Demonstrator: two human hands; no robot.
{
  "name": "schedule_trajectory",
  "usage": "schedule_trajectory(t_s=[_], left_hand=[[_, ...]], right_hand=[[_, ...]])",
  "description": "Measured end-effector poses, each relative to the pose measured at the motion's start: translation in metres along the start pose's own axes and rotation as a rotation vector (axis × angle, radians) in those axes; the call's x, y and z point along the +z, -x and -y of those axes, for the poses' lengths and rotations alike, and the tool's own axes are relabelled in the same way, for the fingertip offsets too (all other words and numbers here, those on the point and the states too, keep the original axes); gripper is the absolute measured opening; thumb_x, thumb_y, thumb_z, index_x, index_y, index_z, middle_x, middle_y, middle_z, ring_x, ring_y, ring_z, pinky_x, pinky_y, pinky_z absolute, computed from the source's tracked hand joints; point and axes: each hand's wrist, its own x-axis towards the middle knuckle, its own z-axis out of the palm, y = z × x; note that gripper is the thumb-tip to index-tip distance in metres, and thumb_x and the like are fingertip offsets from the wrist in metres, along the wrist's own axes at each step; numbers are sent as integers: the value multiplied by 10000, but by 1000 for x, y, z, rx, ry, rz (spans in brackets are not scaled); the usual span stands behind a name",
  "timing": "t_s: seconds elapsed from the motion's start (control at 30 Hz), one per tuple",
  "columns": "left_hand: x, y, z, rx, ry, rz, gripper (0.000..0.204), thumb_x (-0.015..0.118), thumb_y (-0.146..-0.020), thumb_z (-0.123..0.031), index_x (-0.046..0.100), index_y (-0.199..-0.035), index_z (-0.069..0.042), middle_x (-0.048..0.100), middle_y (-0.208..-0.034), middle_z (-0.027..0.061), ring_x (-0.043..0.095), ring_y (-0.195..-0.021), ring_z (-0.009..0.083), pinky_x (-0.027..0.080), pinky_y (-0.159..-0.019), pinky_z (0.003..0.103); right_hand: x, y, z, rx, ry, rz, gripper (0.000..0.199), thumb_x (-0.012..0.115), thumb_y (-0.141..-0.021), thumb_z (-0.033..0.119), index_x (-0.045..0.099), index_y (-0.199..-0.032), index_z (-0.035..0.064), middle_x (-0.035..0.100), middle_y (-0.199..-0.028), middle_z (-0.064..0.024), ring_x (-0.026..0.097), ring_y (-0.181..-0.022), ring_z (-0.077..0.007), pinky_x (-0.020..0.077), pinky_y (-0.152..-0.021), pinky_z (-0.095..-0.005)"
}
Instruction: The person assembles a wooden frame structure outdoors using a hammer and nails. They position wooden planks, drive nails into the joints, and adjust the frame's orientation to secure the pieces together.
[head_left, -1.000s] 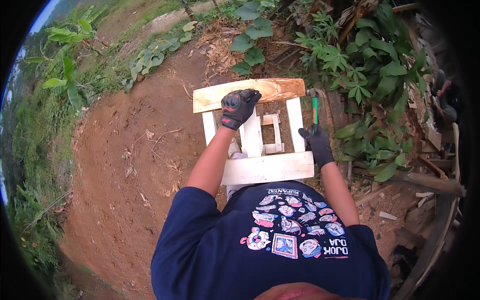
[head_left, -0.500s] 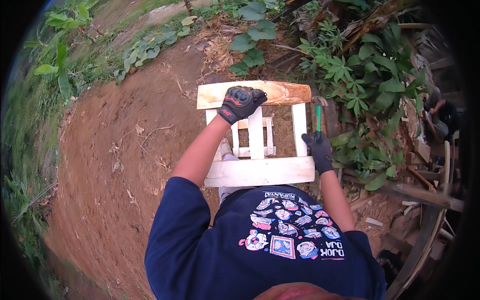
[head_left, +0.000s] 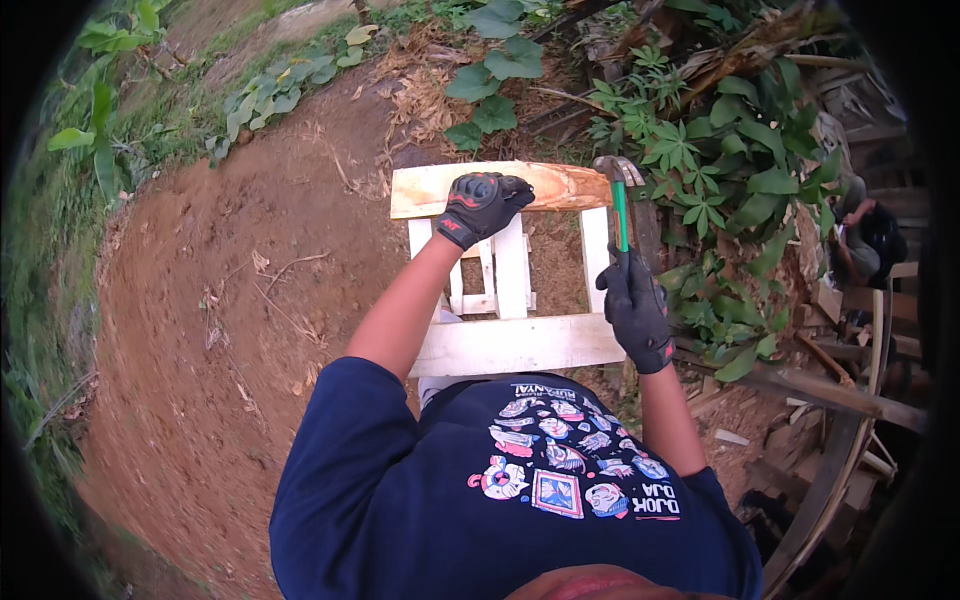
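A pale wooden frame of slats (head_left: 515, 345) stands on bare earth in front of me. My left hand (head_left: 480, 205), in a black glove, presses down on the frame's far top board (head_left: 420, 190). My right hand (head_left: 635, 305), also gloved in black, grips the green handle of a claw hammer (head_left: 618, 195). The hammer's metal head is raised near the right end of the top board, beside the right upright slat (head_left: 595, 255).
Reddish bare soil (head_left: 230, 330) spreads to the left. Leafy plants (head_left: 700, 170) crowd the right and far side. Stacked timber and planks (head_left: 830, 400) lie at the right, where another person (head_left: 865, 240) crouches.
The hammer has swung up from beside the right slat, so its head now stands by the top board's right end. My left hand stays on the top board.
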Motion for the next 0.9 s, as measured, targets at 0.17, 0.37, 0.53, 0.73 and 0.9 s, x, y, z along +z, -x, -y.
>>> schedule_trajectory(t_s=[0.17, 0.37, 0.53, 0.73, 0.9], left_hand=[[-12, -8, -7, 9, -46, 29, 295, 707, -966, -429, 834, -1084, -190, 813, -1016, 55, 763, -894, 285, 589, -816, 418], [-5, -3, -3, 32, -18, -57, 271, 727, -947, -427, 832, -1021, -189, 806, -928, 59, 754, -817, 294, 585, -758, 435], [-12, -5, -8, 20, -82, -56, 237, 742, -937, -413, 833, -966, -197, 798, -889, 62, 747, -788, 300, 583, -732, 442], [-3, -5, -4, 63, -42, -124, 223, 750, -933, -405, 830, -949, -198, 788, -857, 69, 740, -766, 300, 575, -706, 443], [-10, -4, -5, 35, -59, -96, 232, 749, -935, -412, 833, -942, -195, 795, -872, 64, 749, -783, 290, 582, -716, 428]], right_hand=[[21, 0, 6, -266, 373, 54, 275, 534, -1099, 216, 620, -1275, 24, 723, -968, -232, 703, -841, -428, 556, -743, -516], [36, 4, 16, -377, 379, -37, 277, 562, -1089, 202, 625, -1295, 28, 715, -941, -208, 701, -801, -405, 543, -706, -511], [31, -3, 34, -321, 379, 43, 274, 570, -1074, 164, 610, -1296, 8, 716, -984, -241, 694, -839, -445, 553, -721, -524], [41, 4, 31, -328, 348, -35, 292, 539, -1086, 174, 601, -1313, 1, 713, -1017, -242, 693, -865, -441, 553, -726, -522], [35, 3, 35, -351, 365, 3, 301, 549, -1081, 148, 594, -1331, -13, 708, -1034, -241, 694, -869, -445, 562, -748, -511]])
